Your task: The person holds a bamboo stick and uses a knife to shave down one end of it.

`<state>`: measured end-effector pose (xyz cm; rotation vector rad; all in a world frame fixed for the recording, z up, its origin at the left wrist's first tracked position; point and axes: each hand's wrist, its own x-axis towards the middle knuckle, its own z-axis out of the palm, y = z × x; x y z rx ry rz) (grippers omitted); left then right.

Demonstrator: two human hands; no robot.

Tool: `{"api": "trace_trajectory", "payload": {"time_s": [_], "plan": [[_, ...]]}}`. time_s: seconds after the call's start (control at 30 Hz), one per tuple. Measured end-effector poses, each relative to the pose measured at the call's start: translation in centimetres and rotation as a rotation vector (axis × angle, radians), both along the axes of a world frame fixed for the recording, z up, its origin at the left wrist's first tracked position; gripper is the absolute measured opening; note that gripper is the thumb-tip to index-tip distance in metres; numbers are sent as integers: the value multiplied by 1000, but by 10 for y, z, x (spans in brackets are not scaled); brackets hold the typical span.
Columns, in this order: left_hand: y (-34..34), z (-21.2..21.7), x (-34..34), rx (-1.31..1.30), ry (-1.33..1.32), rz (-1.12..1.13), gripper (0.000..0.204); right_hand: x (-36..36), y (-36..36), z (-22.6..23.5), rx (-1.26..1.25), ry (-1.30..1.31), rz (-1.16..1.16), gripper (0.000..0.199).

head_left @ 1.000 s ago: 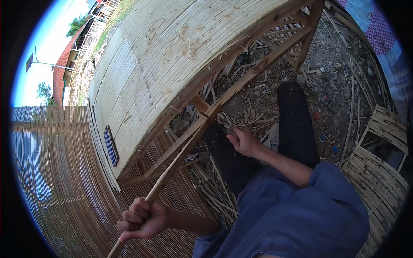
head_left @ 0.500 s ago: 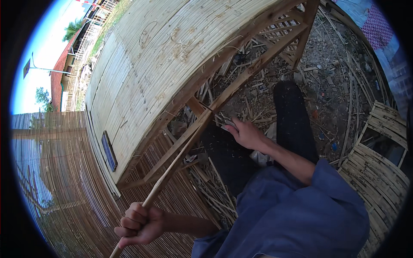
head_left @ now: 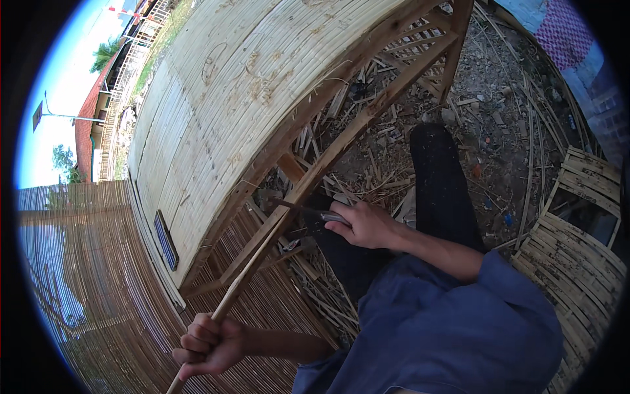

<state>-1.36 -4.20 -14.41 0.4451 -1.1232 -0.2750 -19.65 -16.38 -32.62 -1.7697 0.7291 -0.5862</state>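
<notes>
My left hand [head_left: 211, 345] is closed in a fist around a long, pale bamboo strip [head_left: 244, 278]. The strip slants up and away to the right, its far end by the wooden brace [head_left: 357, 126] under a slatted bamboo tabletop [head_left: 197, 138]. Over my lap, my right hand [head_left: 365, 224] grips the handle of a knife [head_left: 303, 209]. Its dark blade points left and crosses the brace close to the strip's far end; whether it touches the strip I cannot tell. Thin curled shavings [head_left: 262, 75] lie on the tabletop.
A small dark panel [head_left: 167, 240] rests near the tabletop's left edge. Beyond it stands a bamboo-slat screen [head_left: 79, 256]. Scraps litter the ground [head_left: 489, 125] around my legs. A slatted bamboo piece [head_left: 571, 256] lies on the right.
My right hand has moved slightly left and lower, and the knife blade now shows across the brace. My left hand keeps its hold on the strip. The view has shifted a little.
</notes>
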Motion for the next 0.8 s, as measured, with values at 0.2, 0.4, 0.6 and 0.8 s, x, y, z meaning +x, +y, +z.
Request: {"api": "trace_trajectory", "payload": {"time_s": [0.2,0.4,0.6,0.8], "plan": [[-1,-10,1,-7,3,80,47,13,-14,-75,-139,-90,-211,26],[9,-11,10,-22,21,82,47,-7,-23,-26,3,140,-214,28],[7,-10,13,4,41,130,47,16,-15,-58,-96,21,-231,30],[8,-14,15,-22,60,97,47,8,-1,-5,55,59,-152,30]]}}
